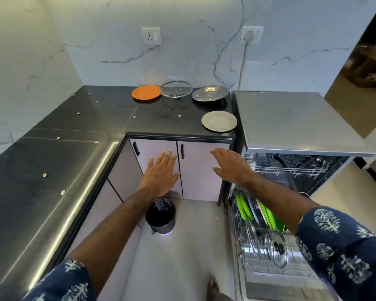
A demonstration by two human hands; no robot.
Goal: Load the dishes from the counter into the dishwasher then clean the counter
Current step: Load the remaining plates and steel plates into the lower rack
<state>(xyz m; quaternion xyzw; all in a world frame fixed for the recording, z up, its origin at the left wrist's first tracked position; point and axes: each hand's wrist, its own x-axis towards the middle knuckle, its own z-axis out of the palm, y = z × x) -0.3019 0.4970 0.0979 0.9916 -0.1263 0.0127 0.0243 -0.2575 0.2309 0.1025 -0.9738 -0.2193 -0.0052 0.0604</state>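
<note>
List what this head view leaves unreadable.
- Pulled-out lower dishwasher rack: the right hand and its forearm hide part of the upright green plates; motion blur hides the count.
- Small pale scraps on the black counter: too small to identify.
- Black-lined bin: interior too dark.
- Dishwasher door: cut by the bottom edge.

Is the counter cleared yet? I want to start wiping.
No: an orange plate, a glass lid, a steel plate and a white plate sit on the counter.
</note>
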